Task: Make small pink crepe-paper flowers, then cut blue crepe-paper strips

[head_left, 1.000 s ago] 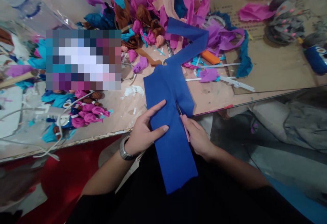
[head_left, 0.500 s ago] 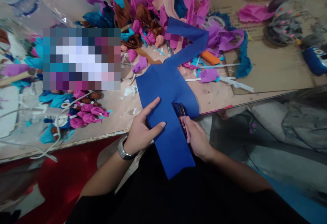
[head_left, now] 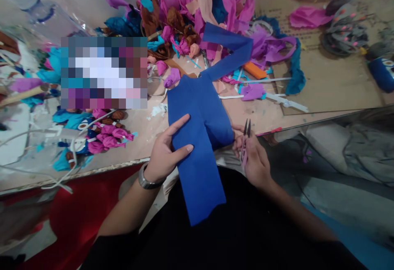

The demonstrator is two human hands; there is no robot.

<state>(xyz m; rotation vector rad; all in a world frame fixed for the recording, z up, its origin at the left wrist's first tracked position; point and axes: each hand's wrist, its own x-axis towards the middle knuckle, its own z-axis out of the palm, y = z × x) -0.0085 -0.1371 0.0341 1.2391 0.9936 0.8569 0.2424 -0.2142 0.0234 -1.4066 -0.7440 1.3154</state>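
Note:
A large blue paper sheet point(head_left: 200, 171) hangs over the table's front edge, its lower strip down across my lap. A cut runs up its right side, parting the strip from a flap that curls to the right. My left hand point(head_left: 163, 155) grips the sheet by its left edge, thumb and forefinger on top and the other fingers hidden beneath. To the right of the sheet, my right hand point(head_left: 257, 161) holds pink-handled scissors point(head_left: 245, 143), blades pointing up and slightly apart, off the cut. Some of its fingers reach the flap's edge; whether they pinch it I cannot tell.
Crumpled pink, purple, brown and teal paper pieces point(head_left: 237, 3) heap at the back. An orange cutter-like piece point(head_left: 255, 70) lies beyond the sheet. Cardboard point(head_left: 335, 85) covers the right. Wrapped pink bundles point(head_left: 107, 138), a white cord point(head_left: 72, 155) and a clear bottle point(head_left: 46, 15) are left.
My right hand has drawn the scissors out of the cut and over to the right. The flap has bent inward, and the lower strip has swung a little left with my left hand.

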